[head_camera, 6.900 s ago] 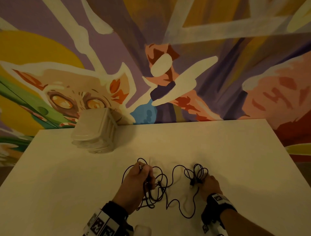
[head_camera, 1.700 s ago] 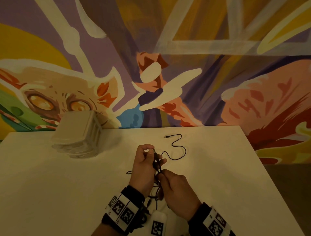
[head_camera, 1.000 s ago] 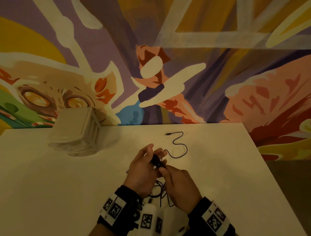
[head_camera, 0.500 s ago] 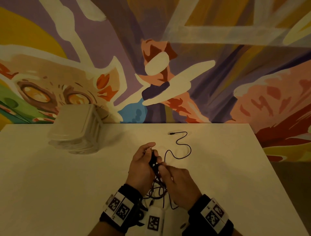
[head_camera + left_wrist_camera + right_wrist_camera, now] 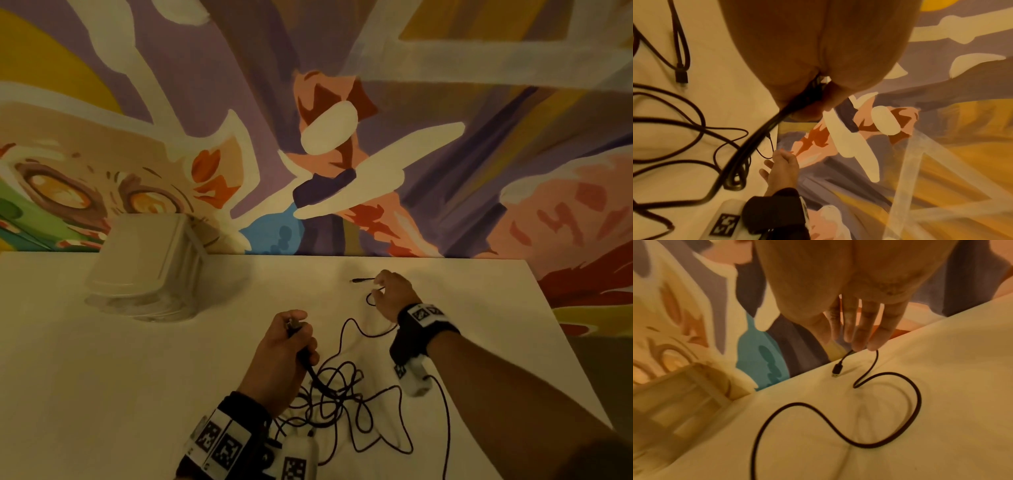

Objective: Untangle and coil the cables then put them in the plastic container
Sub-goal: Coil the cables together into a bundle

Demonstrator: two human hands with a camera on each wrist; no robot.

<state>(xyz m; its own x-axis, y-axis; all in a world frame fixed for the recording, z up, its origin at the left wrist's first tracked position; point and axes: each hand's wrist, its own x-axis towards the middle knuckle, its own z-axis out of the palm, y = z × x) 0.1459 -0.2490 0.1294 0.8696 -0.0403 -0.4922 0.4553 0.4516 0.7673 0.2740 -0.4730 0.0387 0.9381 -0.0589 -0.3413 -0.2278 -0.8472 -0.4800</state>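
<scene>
Well, nearest me the cables (image 5: 342, 404) are a loose tangle on the desk (image 5: 102, 394) — barely started. My left hand (image 5: 281, 359) grips a bunch of them by a connector (image 5: 293, 323); right hand (image 5: 394, 294) pinches the loose end (image 5: 358, 281) farther out. The plastic container (image 5: 147, 270) sits back-left — nothing coiled or stowed yet, afaict.

White table (image 5: 102, 377), colourful painted mural (image 5: 342, 154) on wall behind

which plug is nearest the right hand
The plug near the table's far edge, on the cable the right hand pinches; another plug sticks from the left hand.
</scene>
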